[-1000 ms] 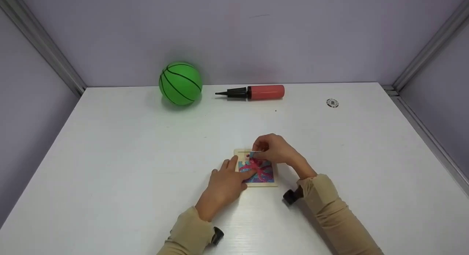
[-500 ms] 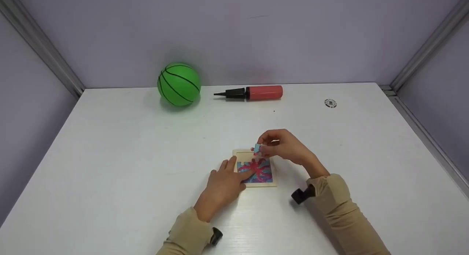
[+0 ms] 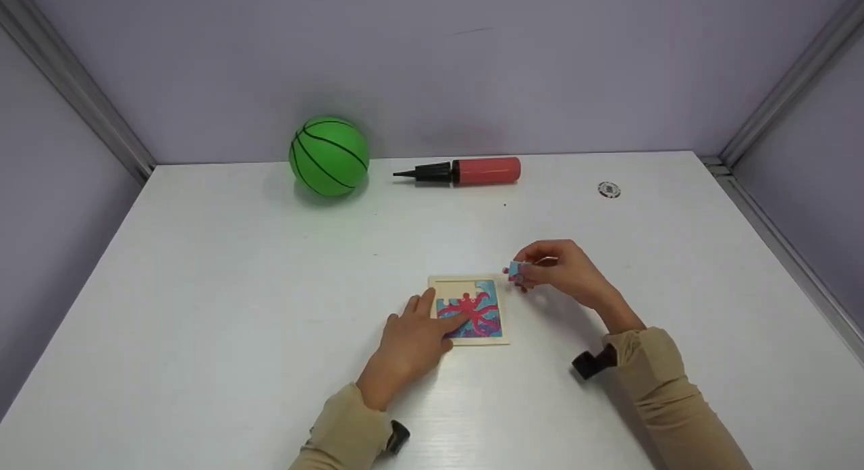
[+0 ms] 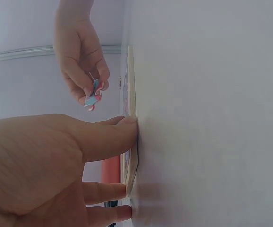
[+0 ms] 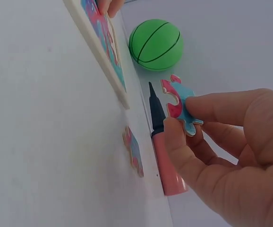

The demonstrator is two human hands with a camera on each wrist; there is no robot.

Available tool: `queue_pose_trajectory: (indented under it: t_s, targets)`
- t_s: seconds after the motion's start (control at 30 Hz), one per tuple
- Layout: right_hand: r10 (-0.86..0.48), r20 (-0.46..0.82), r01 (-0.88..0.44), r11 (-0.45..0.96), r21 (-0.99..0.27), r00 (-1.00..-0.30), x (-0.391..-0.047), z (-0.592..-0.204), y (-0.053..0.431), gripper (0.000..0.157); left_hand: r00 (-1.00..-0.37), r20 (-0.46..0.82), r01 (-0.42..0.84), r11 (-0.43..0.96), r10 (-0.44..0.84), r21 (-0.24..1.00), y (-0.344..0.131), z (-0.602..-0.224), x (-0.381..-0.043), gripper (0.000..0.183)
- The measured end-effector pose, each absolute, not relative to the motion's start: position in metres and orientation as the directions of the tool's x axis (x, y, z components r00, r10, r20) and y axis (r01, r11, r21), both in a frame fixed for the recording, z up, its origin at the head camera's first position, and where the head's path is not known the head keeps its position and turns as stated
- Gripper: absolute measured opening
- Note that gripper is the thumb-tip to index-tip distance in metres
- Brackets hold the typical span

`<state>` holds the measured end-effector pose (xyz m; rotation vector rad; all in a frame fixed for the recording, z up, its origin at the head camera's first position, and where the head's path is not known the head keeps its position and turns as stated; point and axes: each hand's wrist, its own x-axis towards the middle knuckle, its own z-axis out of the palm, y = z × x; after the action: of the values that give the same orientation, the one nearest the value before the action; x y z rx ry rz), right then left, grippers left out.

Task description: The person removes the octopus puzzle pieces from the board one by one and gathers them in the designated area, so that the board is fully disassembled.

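A wooden jigsaw tray (image 3: 505, 321) with a pink octopus picture lies on the table; bare wood shows in its upper left part. My left hand (image 3: 412, 335) rests on the tray's left side, one finger stretched over the picture and the others along the edge. In the left wrist view the thumb (image 4: 110, 139) presses at the tray's near edge. Right of the tray, my right hand (image 3: 563, 271) pinches a blue and pink puzzle piece (image 5: 181, 104) between thumb and finger, raised above the table. Another puzzle piece (image 5: 134, 152) lies on the table past the tray's corner.
A green ball (image 3: 329, 157) stands at the back of the table, left of a red and black hand pump (image 3: 486, 171). A round black and white chip (image 3: 609, 190) lies at the back right. Pale walls enclose the table.
My right hand has lifted the puzzle piece off the tray's top and carried it right, beyond the tray's edge. The left hand has stayed in place.
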<state>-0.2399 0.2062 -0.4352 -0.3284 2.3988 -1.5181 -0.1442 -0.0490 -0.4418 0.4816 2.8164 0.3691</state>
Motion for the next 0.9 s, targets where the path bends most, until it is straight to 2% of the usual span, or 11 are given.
queue_pose_trajectory:
  t_s: [0.37, 0.63, 0.9]
  targets:
    - [-0.291, -0.111, -0.051, 0.496, -0.867, -0.95, -0.244, -0.437, 0.244, 0.024, -0.913, -0.193, 0.296, 0.909, 0.359, 0.293, -0.049, -0.44, -0.142, 0.046]
    - [-0.242, -0.178, 0.0, 0.592, -0.806, -0.954, -0.245, -0.44, 0.268, 0.022, -0.911, -0.184, 0.308, 0.906, 0.369, 0.291, -0.05, -0.441, -0.143, 0.047]
    - [-0.236, -0.195, 0.021, 0.584, -0.812, -0.952, -0.245, -0.44, 0.275, 0.024, -0.911, -0.19, 0.301, 0.906, 0.366, 0.297, -0.05, -0.441, -0.142, 0.046]
